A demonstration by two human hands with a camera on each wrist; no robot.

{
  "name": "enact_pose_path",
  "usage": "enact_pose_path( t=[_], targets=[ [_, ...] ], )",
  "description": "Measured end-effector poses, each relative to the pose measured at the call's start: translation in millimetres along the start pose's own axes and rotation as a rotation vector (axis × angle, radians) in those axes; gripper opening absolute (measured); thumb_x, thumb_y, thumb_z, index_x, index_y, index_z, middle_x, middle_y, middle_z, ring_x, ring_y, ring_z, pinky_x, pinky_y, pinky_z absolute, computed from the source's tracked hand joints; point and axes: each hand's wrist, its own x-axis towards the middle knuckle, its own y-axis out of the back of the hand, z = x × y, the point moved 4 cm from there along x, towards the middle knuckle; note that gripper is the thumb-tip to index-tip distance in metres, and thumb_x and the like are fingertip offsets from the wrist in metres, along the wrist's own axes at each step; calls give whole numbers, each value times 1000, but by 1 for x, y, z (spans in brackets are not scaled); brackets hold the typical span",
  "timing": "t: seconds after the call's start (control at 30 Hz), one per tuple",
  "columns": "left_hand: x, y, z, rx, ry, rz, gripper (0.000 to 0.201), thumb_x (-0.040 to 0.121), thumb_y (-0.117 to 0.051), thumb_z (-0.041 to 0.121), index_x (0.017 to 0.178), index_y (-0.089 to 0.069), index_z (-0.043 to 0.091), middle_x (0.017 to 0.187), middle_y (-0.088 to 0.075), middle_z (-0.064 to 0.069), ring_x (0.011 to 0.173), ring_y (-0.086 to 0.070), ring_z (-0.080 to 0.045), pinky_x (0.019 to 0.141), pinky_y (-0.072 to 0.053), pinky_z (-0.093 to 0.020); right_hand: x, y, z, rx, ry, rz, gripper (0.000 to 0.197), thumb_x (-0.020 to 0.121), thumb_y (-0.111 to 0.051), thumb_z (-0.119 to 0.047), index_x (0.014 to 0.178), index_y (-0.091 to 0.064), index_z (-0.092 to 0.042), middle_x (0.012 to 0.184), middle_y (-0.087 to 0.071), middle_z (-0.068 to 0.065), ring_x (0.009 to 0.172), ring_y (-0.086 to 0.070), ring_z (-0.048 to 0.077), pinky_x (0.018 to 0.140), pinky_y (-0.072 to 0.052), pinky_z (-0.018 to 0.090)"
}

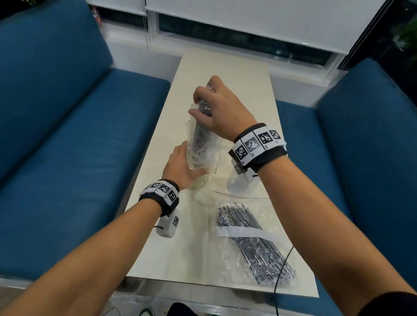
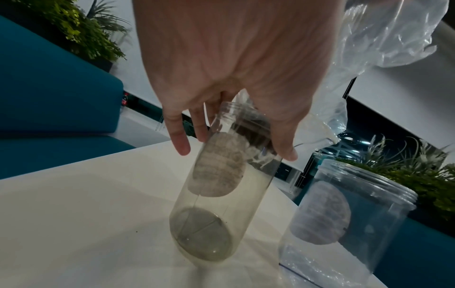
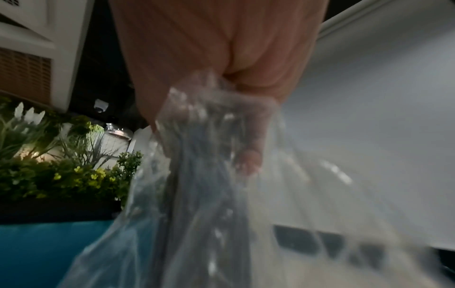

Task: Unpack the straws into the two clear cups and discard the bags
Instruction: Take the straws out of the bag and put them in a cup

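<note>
Holding the tall clear plastic cup [image 1: 199,157] steady on the pale counter [image 1: 246,87], the left hand [image 1: 180,167] wraps it. At its 12 o'clock, the right hand [image 1: 220,109] squeezes the crinkly clear bag of dark straws [image 1: 202,125], tipping them in.

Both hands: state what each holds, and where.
Left hand grips the clear cup near its rim. Right hand grips the bag of straws at its upper end.

No words, brands or numbers can be read in any view. The wristbands [image 1: 258,142] carry only black-and-white square marker patterns, and the white label strip [image 1: 243,232] across the bag of straws [image 1: 255,248] on the table shows no legible print.
</note>
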Motion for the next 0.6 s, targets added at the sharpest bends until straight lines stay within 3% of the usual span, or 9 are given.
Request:
enact_pose_path(
  t=[0.13,0.27,0.33,0.4,0.5,0.6],
  targets=[
    [-2,3,2,-12,19,-3,100,60,-88,65,142,-47,25,138,-57,0,129,-55,-25,106,-51,-47,5,1,-4,-35,-85,-180,48,94,-67,-49,128,-57,-15,132,-46,15,110,-56,31,99,-52,42],
    [-3,4,3,-37,27,-4,109,61,-91,64,149,-44,22,144,-55,-1,134,-54,-25,112,-49,-49,8,12,-6,44,-188,-254,51,93,-55,-35,142,-48,-21,143,-39,15,128,-46,34,108,-46,48],
    [-4,5,5,-47,30,-11,105,65,-93,58,150,-43,22,144,-54,-2,133,-56,-25,113,-49,-47,13,22,-6,76,-193,-167,53,92,-53,-14,145,-48,-19,144,-41,15,129,-48,31,108,-44,38],
    [-5,5,5,-53,22,0,101,68,-95,52,149,-44,22,143,-54,-2,132,-57,-25,113,-49,-46,15,31,-6,120,-185,-51,55,90,-50,1,142,-51,-17,136,-49,12,119,-55,24,98,-44,25],
    [-7,7,6,-50,21,12,101,68,-96,50,149,-44,19,144,-55,-5,134,-56,-27,114,-48,-46,13,38,-5,153,-169,68,49,90,-52,2,136,-56,-15,129,-55,8,108,-52,13,98,-46,24],
    [-9,7,7,-53,40,10,103,68,-96,51,150,-44,16,145,-54,-6,135,-55,-28,114,-48,-46,12,44,-3,134,-148,127,45,92,-57,-3,136,-56,-14,133,-55,9,117,-56,15,98,-39,15]
  ],
)
